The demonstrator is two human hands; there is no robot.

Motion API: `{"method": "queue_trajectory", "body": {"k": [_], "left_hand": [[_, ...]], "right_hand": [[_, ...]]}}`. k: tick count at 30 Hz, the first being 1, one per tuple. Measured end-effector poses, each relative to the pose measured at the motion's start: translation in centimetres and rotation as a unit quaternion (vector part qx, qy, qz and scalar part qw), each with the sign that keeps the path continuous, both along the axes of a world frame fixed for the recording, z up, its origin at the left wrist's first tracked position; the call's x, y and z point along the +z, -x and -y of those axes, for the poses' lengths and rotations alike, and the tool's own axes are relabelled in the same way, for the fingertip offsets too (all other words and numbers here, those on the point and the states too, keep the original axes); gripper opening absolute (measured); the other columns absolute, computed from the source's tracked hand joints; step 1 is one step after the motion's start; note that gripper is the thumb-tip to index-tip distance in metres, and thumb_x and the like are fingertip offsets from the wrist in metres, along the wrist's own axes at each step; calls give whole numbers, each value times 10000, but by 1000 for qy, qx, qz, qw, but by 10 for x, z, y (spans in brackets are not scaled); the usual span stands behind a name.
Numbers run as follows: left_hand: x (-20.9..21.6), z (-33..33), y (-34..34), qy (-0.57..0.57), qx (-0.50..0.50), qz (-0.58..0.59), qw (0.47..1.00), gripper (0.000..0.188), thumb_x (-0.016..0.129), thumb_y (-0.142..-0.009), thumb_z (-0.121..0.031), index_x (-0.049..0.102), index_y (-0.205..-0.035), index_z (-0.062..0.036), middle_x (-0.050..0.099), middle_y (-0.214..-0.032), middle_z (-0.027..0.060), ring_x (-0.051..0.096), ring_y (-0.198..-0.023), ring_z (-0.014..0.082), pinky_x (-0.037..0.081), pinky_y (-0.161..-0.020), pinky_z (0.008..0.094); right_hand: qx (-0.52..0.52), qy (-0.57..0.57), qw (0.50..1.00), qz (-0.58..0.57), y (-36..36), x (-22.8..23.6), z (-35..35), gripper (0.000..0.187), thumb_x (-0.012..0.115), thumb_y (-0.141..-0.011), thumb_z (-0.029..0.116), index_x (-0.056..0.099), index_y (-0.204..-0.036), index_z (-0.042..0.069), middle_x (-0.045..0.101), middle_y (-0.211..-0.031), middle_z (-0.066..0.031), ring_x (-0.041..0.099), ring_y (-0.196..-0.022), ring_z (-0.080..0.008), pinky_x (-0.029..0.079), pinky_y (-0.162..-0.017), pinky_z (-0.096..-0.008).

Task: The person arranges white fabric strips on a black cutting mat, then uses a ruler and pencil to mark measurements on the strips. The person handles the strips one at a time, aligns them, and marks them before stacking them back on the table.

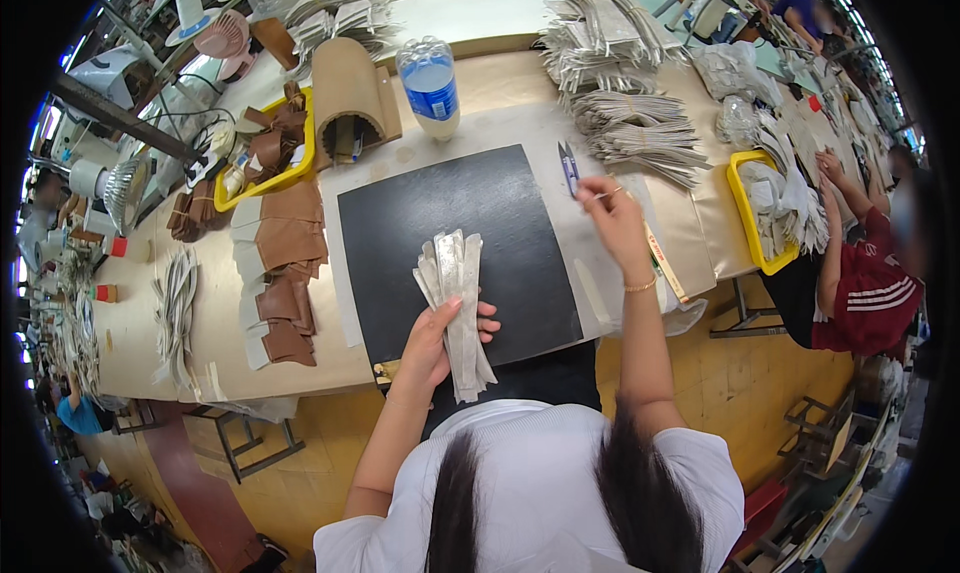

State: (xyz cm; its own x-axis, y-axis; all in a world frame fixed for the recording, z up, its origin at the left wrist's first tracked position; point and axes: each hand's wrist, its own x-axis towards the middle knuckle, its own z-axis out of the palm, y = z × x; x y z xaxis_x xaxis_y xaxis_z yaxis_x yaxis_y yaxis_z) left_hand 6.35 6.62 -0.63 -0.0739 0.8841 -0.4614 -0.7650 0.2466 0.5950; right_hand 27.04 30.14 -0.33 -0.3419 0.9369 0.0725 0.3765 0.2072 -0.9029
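Observation:
My left hand (432,341) grips a fanned stack of long silvery-grey strips (455,291) over a black mat (450,243) on the worktable. My right hand (612,213) is raised over the mat's right edge, fingers pinched on a thin pale pen-like stick (598,195). Small blue-handled snips (568,165) lie just left of that hand, apart from it.
A water bottle (431,85) stands behind the mat beside an arched cardboard piece (347,91). Brown leather pieces (285,263) lie left, a yellow tray (262,148) behind them. Stacks of silvery strips (630,123) fill the right. Another person in red (860,283) sits at the right.

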Motion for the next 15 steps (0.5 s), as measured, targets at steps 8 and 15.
{"method": "queue_trajectory", "body": {"k": [8,15], "left_hand": [[2,-2,-4,-3,27,-65,998,411,597,-977,-254,553,-1248,52,675,-1049,160,698,-904,239,586,-817,359],[7,3,1,19,94,-13,995,400,571,-994,-279,552,-1244,33,682,-1008,144,702,-839,230,595,-776,363]], "right_hand": [[198,176,962,-71,75,20,114,227,750,-884,177,616,-931,0,642,-749,-44,613,-655,-93,510,-625,-253],[178,264,907,-274,74,1,114,186,658,-966,158,543,-1054,42,672,-929,-73,666,-787,-140,549,-724,-276]]}}
